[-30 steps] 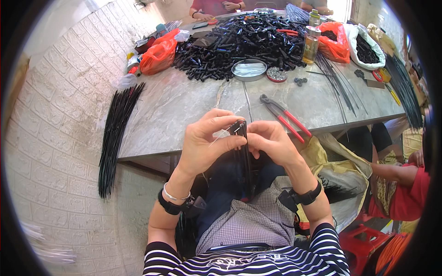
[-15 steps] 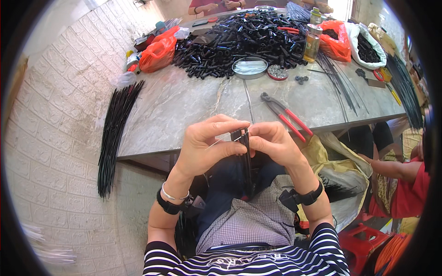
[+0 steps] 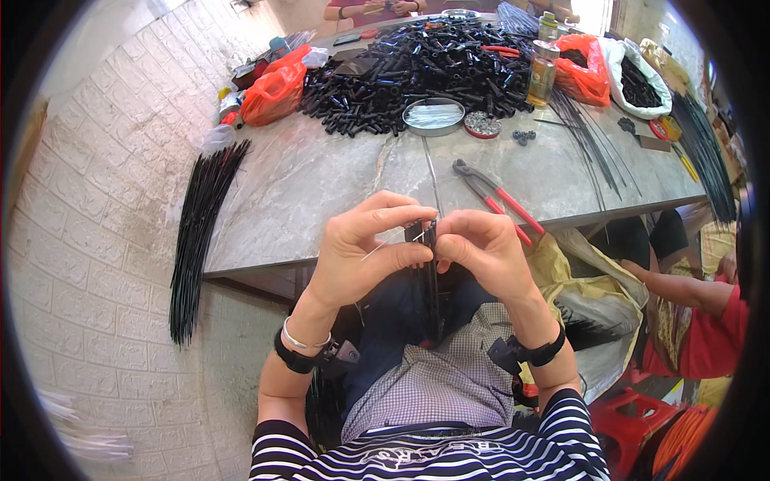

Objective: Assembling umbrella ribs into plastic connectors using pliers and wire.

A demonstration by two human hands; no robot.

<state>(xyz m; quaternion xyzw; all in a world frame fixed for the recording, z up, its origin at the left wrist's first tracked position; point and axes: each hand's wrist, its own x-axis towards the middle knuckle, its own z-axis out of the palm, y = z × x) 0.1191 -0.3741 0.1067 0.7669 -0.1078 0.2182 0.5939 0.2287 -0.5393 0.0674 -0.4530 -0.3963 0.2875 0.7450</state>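
Note:
Just above my lap, my left hand (image 3: pixel 357 244) pinches a small black piece (image 3: pixel 413 233) between thumb and fingers. A thin pale wire (image 3: pixel 382 245) runs slantwise across my left palm toward that piece. Dark slender rods (image 3: pixel 433 301) hang down from the pinched spot toward my lap. Close against the other side, my right hand (image 3: pixel 485 252) has its thumb and fingertips drawn together at the rods' top end. Fingers partly hide how the piece, wire and rods meet.
Red-handled pincers (image 3: pixel 497 200) lie at the table's front. Behind them are a round tin of pale wires (image 3: pixel 434 128), a small red-rimmed tin (image 3: pixel 482 125) and a heap of black tubes (image 3: pixel 369 88). A rod bundle (image 3: pixel 207 232) overhangs the left edge. A person (image 3: pixel 702 309) sits at right.
My right thumb and fingertips have shifted slightly at the top of the rods. The black piece and rods have tilted a little; my left hand stays nearly still.

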